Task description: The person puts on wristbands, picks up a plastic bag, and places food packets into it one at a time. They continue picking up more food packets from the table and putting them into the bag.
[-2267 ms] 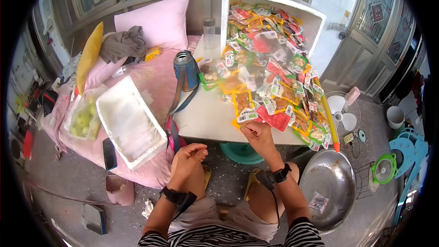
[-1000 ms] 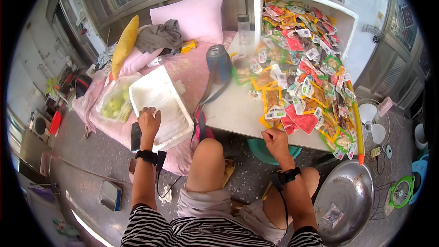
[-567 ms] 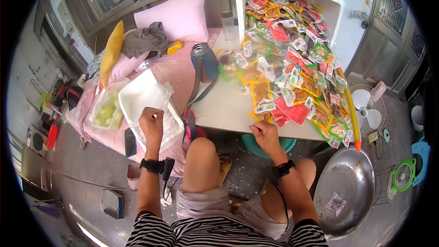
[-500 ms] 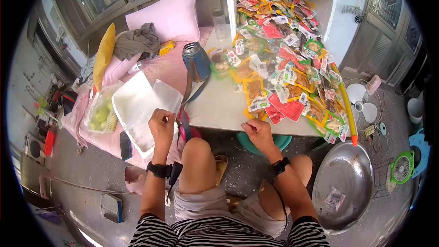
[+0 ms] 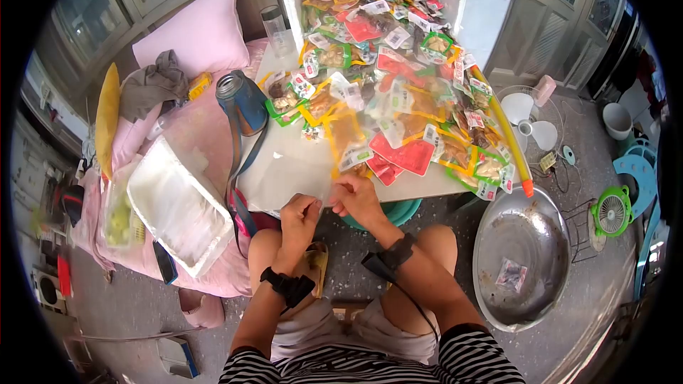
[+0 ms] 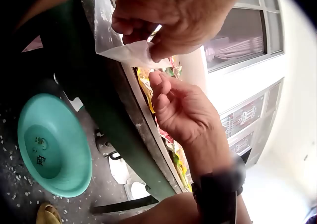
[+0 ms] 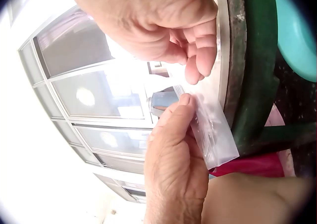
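Note:
My left hand (image 5: 299, 224) pinches a clear plastic bag (image 7: 214, 130) by its edge between thumb and fingers, just off the near edge of the table (image 5: 267, 195). Beside it, my right hand (image 5: 359, 199) has loosely curled fingers, the fingertips right at the bag's edge. No thing shows inside that hand in the right wrist view. The bag looks thin and flat, with ribbed lines along one edge. Beyond both hands, a heap of small snack packets (image 5: 402, 153) in red, yellow and green wrapping covers the table and spills from a tipped white foam box (image 5: 459, 0).
A shallow white foam tray (image 5: 178, 203) lies on the pink bed at left, near a phone (image 5: 165, 262). A blue flask (image 5: 243, 103) with a strap stands on the table. A metal basin (image 5: 523, 242) is at right; a teal basin (image 5: 402, 213) sits under the table.
My left hand reached left into the white foam tray, took hold of the clear bag and carried it right to the table edge. My right hand stayed near the table edge; the view shifted.

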